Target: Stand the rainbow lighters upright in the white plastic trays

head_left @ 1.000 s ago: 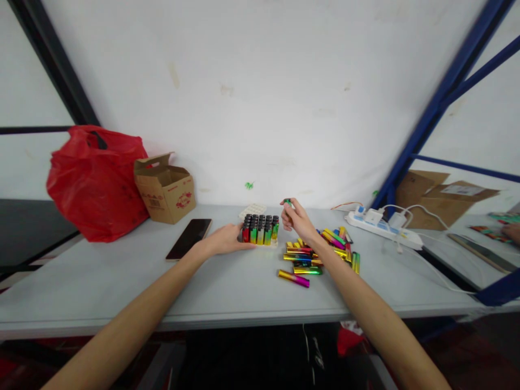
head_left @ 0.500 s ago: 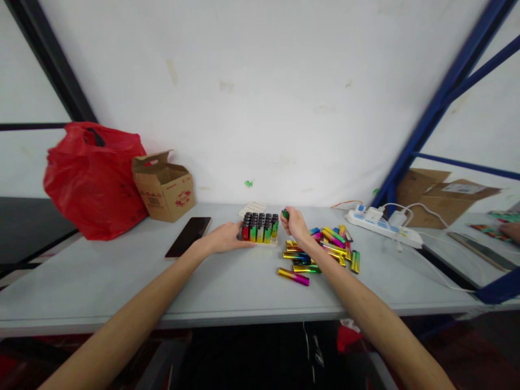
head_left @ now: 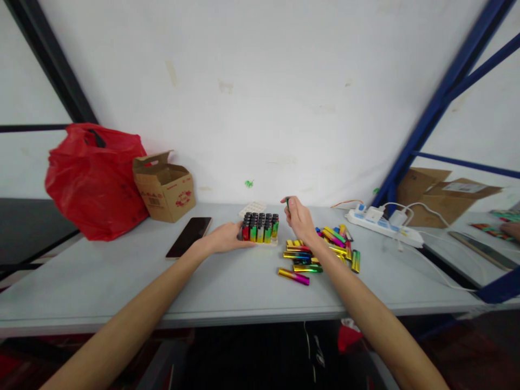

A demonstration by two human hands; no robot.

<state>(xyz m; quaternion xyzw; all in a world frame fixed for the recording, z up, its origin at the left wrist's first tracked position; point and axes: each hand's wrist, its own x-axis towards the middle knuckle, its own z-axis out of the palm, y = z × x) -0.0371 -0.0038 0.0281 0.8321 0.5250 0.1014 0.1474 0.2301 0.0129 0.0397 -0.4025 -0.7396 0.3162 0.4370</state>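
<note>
Several upright lighters [head_left: 260, 233] with black tops and red, green and yellow bodies stand in rows in a clear plastic tray [head_left: 274, 241]. My left hand [head_left: 226, 237] grips the left end of that tray, thumb along the front. Raised just right of the rows, my right hand [head_left: 299, 215] is closed around a lighter [head_left: 287, 202]; only a small dark green part of it shows. Beneath my right forearm lies a loose pile of shiny gold, blue, green and pink lighters [head_left: 297, 255], partly hidden by the arm. One gold and pink lighter [head_left: 293, 276] lies apart at the front.
Behind the rows lies a pale gridded tray [head_left: 252, 208]. A dark phone [head_left: 189, 237], a cardboard box [head_left: 164, 189] and a red plastic bag [head_left: 95, 184] are on the left. To the right sits a power strip [head_left: 384, 227] with cables. Another person's hand [head_left: 511, 230] shows at the far right.
My right hand has risen slightly and turned with the lighter, moving a little to the right. My left hand and the tray have stayed in place.
</note>
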